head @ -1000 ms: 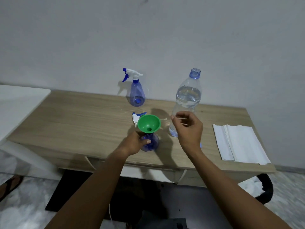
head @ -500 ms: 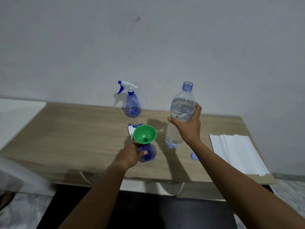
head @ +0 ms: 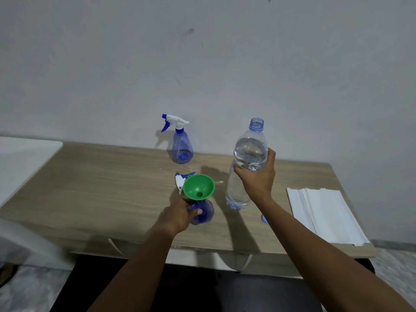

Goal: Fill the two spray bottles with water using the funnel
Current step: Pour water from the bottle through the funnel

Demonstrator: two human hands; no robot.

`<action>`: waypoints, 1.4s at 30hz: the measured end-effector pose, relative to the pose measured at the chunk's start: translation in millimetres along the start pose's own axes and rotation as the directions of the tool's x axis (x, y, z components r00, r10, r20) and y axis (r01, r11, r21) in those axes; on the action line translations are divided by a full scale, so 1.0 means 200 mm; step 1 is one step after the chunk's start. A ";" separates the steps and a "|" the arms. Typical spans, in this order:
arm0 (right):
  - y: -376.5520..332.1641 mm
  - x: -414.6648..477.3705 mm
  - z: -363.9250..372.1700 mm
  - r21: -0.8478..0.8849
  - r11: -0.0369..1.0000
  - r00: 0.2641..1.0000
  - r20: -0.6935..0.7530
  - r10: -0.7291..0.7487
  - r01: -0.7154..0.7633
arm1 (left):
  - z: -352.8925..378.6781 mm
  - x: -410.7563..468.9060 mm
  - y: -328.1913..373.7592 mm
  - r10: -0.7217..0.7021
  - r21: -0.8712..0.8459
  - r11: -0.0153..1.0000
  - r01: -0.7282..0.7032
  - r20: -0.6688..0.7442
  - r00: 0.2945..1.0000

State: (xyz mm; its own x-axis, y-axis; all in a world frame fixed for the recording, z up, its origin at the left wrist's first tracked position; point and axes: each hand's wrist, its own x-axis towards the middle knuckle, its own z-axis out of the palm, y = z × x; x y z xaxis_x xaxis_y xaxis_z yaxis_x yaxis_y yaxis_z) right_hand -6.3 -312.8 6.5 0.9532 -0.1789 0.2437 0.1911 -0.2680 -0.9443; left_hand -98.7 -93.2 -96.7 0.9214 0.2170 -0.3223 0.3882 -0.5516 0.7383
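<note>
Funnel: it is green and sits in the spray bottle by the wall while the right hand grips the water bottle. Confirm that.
Not quite. The head view shows the funnel in the near spray bottle held by the left hand, not the one by the wall. The right hand does grip the water bottle.

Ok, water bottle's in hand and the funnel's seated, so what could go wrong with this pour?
1. The clear plastic water bottle is large and nearly full, held by the right hand alone; tipped fast, it could overshoot the small green plastic funnel.
2. The funnel sits loose in the small blue spray bottle, steadied only by the left hand; a knock could tip both.
3. Spilled water could reach the white paper towels on the wooden table.
</note>
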 end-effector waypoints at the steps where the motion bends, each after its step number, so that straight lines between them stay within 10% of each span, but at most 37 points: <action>1: -0.01 -0.02 -0.01 0.007 1.000 1.000 0.010 -0.009 0.009 | 0.00 0.00 0.00 -0.006 0.005 1.000 0.006 0.003 1.000; 20: -0.22 -0.28 -0.28 -0.038 0.984 0.926 0.346 -0.152 0.176 | 0.04 0.10 -0.10 -0.016 0.026 1.000 0.016 0.006 1.000; 42: -0.14 -0.27 -0.31 -0.460 0.845 0.827 0.561 0.041 0.271 | 0.06 0.13 -0.12 0.007 -0.016 1.000 -0.007 0.015 1.000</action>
State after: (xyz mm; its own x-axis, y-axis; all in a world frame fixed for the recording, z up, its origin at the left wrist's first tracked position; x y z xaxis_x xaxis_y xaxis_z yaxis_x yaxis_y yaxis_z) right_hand -77.7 -353.7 34.2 0.9273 0.3724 0.0389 0.3119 -0.7108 -0.6305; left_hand -84.8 -83.4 -129.4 0.9238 0.2011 -0.3259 0.3821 -0.5405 0.7496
